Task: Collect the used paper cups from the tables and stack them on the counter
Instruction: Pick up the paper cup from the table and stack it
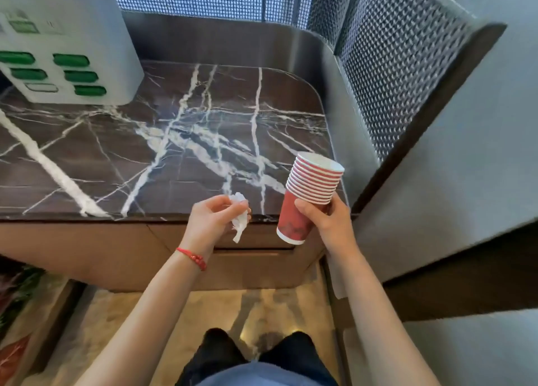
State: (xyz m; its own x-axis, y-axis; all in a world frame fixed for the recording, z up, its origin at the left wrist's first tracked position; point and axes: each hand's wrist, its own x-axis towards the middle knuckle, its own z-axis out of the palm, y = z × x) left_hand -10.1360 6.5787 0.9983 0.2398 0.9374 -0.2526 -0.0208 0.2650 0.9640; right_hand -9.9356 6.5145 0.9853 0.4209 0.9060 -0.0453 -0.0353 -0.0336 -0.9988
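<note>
Two hands are up in front of the person at the near edge of the counter [122,152], a dark brown marble top with white veins. The right hand [326,219] holds a stack of red paper cups [308,196], its fingers [304,206] curled round the wall of the outermost cup, thumb on the near side. The stack is in the air, not on the counter; it hangs just past the counter's front right corner, tilted so the open mouths point up and away to the right. White rims of many nested cups show in a tight row at the top, and the white base of the outer cup points down toward the floor.

The left hand [212,219] is beside it, a little apart, over the front edge of the counter. Its fingertips pinch a crumpled white tissue [240,219], which dangles below the fingers. A red bead bracelet [193,258] sits on that wrist.

At the far left corner of the counter stands a white box with green slots [67,51]. A low grey metal wall [343,100] curves round the back and right side of the counter, with mesh panels [393,65] above it. Below, the person's dark trousers [221,353] show over a pale stone floor [122,327].
</note>
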